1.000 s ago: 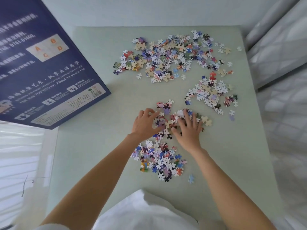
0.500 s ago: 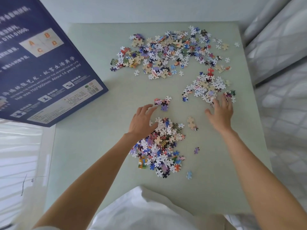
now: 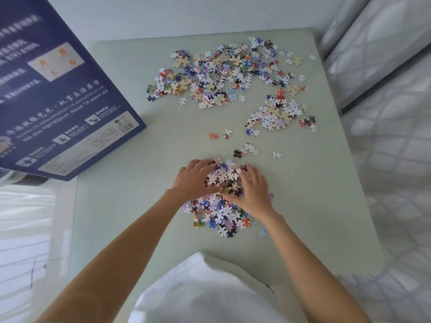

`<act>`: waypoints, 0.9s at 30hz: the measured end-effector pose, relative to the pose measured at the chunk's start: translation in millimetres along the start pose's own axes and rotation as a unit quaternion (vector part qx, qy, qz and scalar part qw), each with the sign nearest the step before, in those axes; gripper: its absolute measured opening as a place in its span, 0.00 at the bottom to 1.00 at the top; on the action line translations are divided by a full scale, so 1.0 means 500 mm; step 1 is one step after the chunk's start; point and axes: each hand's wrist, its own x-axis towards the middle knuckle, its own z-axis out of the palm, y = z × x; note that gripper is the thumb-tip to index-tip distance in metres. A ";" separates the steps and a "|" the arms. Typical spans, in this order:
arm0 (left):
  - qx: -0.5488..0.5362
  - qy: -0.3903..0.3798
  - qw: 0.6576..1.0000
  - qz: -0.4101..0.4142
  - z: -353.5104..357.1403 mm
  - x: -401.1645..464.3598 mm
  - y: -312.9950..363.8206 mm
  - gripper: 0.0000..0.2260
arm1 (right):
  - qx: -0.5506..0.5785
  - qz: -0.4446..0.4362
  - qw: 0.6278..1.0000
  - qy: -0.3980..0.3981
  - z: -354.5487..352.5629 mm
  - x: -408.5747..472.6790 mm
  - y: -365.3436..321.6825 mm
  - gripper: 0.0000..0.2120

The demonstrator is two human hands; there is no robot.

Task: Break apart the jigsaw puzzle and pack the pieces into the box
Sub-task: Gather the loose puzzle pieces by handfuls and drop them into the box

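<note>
A heap of small, multicoloured cardboard jigsaw pieces (image 3: 221,201) lies on the pale green counter (image 3: 144,206), toward its near edge and about midway between its left and right edges. Both hands press against the far part of this heap. The left hand (image 3: 194,179) cups it from the left, fingers (image 3: 205,164) slightly spread and curved over the pieces, thumb lying along the heap's side. The right hand (image 3: 253,191) cups it from the right, fingers loosely apart and bent over the pieces. The two hands face each other with a mound of pieces bunched between them; neither visibly lifts anything.

Half a second ago the right hand was reaching out toward the right edge of the counter, at a smaller cluster; it has since come back to the near heap, and the mound between the hands is now higher and tighter.

A smaller cluster of loose pieces (image 3: 277,116) sits near the right edge, and a wide scatter of pieces (image 3: 224,71) spreads along the far edge. A few stray pieces (image 3: 245,150) lie between the near heap and these groups. A large dark blue cardboard puzzle box (image 3: 58,101), printed with white text, overhangs the counter's far left corner, tilted. A white garment (image 3: 205,292) shows at the near edge.
</note>
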 end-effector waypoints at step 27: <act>-0.113 0.072 0.985 -0.111 0.052 -0.101 0.005 0.27 | -0.117 -0.072 0.990 -0.036 -0.002 -0.010 -0.092 0.45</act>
